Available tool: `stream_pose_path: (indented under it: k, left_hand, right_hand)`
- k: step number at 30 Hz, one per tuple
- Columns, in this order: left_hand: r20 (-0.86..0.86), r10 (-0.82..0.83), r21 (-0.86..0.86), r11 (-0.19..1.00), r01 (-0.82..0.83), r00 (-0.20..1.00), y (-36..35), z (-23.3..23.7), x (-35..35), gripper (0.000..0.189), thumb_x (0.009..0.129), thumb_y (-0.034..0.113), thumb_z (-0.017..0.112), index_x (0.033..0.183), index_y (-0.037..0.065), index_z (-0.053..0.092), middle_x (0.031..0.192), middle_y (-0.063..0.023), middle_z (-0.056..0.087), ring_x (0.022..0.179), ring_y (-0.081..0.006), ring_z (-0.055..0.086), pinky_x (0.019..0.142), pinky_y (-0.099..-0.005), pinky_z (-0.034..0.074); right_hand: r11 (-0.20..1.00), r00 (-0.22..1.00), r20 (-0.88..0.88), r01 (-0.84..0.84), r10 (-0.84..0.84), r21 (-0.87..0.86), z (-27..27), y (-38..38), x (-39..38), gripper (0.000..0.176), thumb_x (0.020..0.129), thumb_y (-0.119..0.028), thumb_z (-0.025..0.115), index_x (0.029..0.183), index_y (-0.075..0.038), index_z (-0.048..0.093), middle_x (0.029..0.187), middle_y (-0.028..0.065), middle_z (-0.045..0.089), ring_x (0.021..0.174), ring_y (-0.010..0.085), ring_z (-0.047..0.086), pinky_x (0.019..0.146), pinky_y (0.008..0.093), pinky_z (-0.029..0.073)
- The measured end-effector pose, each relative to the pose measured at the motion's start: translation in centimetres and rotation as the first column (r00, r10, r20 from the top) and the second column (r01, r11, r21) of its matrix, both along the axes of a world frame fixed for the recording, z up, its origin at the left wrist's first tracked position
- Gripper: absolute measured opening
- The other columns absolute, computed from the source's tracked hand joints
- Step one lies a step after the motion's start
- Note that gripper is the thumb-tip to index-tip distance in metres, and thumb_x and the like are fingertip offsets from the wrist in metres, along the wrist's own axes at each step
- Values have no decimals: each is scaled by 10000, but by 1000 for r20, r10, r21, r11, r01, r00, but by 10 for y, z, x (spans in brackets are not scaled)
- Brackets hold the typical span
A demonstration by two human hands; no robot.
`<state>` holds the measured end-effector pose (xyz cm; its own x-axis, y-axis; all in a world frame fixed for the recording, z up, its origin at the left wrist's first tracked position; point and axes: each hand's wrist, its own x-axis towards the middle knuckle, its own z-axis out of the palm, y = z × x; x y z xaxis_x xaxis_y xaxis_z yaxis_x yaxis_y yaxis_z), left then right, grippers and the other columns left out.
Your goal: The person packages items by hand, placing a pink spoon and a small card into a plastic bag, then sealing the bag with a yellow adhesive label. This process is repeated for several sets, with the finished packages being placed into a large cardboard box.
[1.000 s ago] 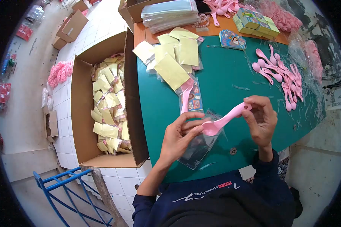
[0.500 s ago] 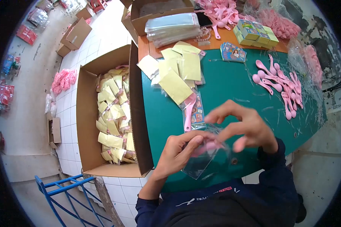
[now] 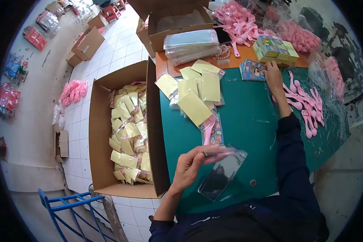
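The pink spoon (image 3: 223, 154) at my left fingertips is smeared by motion blur, so I cannot tell bowl from handle, or how much of it sits inside the clear bag (image 3: 221, 176). My left hand (image 3: 190, 166), at centre and slightly low in the frame, is pinched shut on the bag's upper edge. The spoon lies just right of that pinch, and the bag hangs below and to the right of my fingers over the green table (image 3: 250, 125). The spoon's streak runs nearly level, rising slightly to the right. The bag's long axis slants from upper right down to lower left. My right hand (image 3: 273, 76) is stretched to the upper right, with its fingers at the edge of the card stack (image 3: 252, 69). I see only the back of that hand, so I cannot tell whether it is gripping anything. The loose pink spoons (image 3: 308, 107) lie just right of that wrist.
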<state>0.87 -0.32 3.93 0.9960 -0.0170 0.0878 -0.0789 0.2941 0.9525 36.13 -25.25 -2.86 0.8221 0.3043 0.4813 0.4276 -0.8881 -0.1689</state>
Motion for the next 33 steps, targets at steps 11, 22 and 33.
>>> stream_pose_path:
  k: [11, 22, 33]
  left_hand:
    - [-277, 3, -45, 999, -17, 961, 1, 6, 5, 399, 998, 288, 376, 1210, -14, 526, 1026, -148, 650, 926, -194, 643, 817, -307, 511]
    - [-266, -156, 60, 982, 178, 951, -4, 8, 10, 352, 992, 238, 411, 1156, -36, 561, 981, -101, 658, 904, -131, 617, 811, -263, 493]
    - [-244, -116, -10, 993, 117, 963, -8, 7, 18, 330, 991, 215, 416, 1128, -45, 565, 1010, -126, 662, 939, -140, 622, 829, -267, 493]
  right_hand:
    - [622, 652, -424, -95, 629, 777, 132, 28, -151, 75, 879, -52, 560, 953, -39, 552, 861, 61, 617, 639, 103, 618, 433, 180, 428]
    - [639, 618, -201, -651, 760, 409, 161, 28, -214, 147, 771, 49, 622, 898, -24, 630, 842, 81, 641, 655, 167, 641, 518, 260, 493]
    - [675, 635, -289, -526, 716, 517, 165, 21, -214, 156, 754, 41, 639, 888, -38, 638, 834, 63, 632, 675, 174, 644, 533, 272, 492]
